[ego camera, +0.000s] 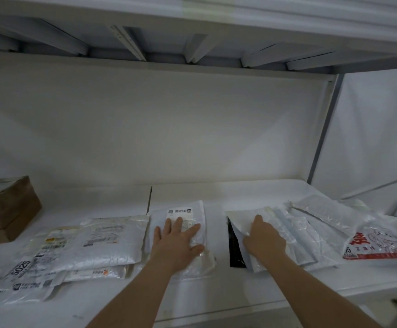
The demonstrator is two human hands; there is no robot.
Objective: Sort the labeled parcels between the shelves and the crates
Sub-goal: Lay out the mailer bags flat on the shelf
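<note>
Step in hand: arranging parcels on the shelf (216, 192). The left hand (178, 240) lies flat, fingers straight, on the labeled mailer (188, 214) at shelf centre. The right hand (262, 237) rests on the white mailer (242, 221) atop the right-hand stack; whether its fingers grip the mailer cannot be told. Next move likely calls for reading a label, then lifting 1 parcel clear of its neighbours.

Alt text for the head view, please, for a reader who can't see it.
Two bare hands reach onto a white shelf of parcels: the left hand lies flat on a labeled white mailer, the right hand grips a mailer atop a spread pile. A cardboard box sits far left.
</note>
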